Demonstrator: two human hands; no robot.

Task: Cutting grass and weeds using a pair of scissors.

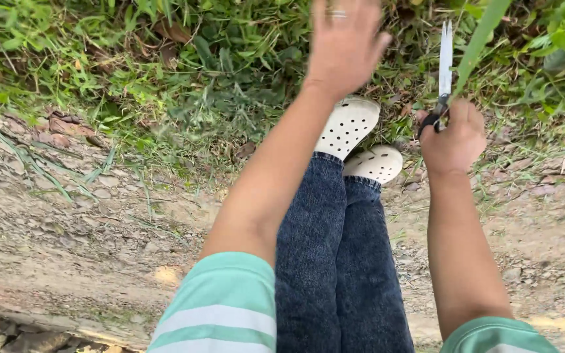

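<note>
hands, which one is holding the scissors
The right hand grips the scissors, blades pointing up at the grass. The left hand is open and empty, with a ring on one finger.

Head view, looking down past own legs.

Left hand: raised, fingers spread and extended, fingertips cut off by the top frame edge; slightly motion-blurred. Ring visible on one finger. Holds nothing. It sits up and to the left of the right hand, well apart from it. Left forearm bare, running diagonally from the lower centre up to the wrist.

Right hand: closed in a fist, knuckles up, fingers wrapped through dark handles. Right forearm bare, nearly vertical below the hand, wrist straight. Both upper arms in striped green sleeves.
</note>
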